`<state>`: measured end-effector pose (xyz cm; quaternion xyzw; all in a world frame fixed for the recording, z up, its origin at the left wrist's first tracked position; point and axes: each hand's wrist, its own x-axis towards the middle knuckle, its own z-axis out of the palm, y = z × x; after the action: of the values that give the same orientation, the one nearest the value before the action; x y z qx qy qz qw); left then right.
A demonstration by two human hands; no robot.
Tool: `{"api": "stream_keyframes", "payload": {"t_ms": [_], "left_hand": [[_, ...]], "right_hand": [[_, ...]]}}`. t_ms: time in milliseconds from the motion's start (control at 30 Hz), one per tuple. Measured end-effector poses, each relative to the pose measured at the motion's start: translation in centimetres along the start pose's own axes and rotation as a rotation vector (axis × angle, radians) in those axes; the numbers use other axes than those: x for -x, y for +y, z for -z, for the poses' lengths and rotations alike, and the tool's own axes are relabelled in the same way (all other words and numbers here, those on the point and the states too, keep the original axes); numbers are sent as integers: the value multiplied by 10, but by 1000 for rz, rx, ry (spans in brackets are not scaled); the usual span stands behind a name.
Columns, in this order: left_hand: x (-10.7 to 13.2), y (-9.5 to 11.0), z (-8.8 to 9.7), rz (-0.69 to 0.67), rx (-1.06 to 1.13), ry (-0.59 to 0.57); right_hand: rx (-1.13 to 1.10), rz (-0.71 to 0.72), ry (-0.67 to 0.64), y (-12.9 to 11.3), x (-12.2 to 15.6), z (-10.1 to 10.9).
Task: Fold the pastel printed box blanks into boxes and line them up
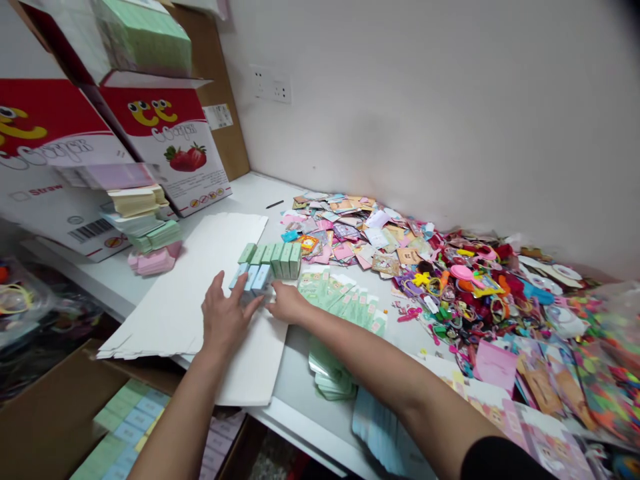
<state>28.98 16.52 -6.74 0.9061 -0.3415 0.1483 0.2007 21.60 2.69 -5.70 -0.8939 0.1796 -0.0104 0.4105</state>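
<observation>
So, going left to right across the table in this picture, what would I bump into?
Stacked pastel paper packets, white card sheets, left hand, green and blue packets, right hand, pile of paper cards, heap of hair accessories, colourful plastic packets.

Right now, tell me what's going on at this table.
A person is leaning over a white table with both hands on a row of small green and blue packs. The left hand is spread against the blue end, and the right hand is beside it. The row sits partly on a stack of white card sheets. To the right lies a heap of colourful hair accessories. Below, an open cardboard box holds more packs.
</observation>
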Motion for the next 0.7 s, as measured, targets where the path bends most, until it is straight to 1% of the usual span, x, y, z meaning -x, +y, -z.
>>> {"api": "stream_keyframes", "payload": {"t_ms": [67,133,233,333,367,433,500,533,600,633,700], "left_hand": [[0,5,0,-34,-55,65],[-2,9,-3,-106,-74,103],[-6,16,-6,-180,-72,64],[-10,22,-1,-160,-50,38],[-11,25,3,-153,-42,44],[-9,33,10,-134,-25,81],[0,48,19,-130,7,108],[9,58,24,-139,50,101],[38,85,32,-197,206,25],[57,101,36,-231,314,-44],[97,134,38,-374,517,-206]], "right_hand": [[19,62,24,3,4,10],[29,89,49,5,10,21],[43,79,69,11,23,44],[60,124,126,24,53,79],[64,140,159,30,68,93],[71,133,224,44,106,121],[105,61,263,58,153,145],[148,12,286,63,179,152],[253,-35,306,72,229,156],[308,-32,292,75,252,153],[408,-14,222,80,289,139]]}}
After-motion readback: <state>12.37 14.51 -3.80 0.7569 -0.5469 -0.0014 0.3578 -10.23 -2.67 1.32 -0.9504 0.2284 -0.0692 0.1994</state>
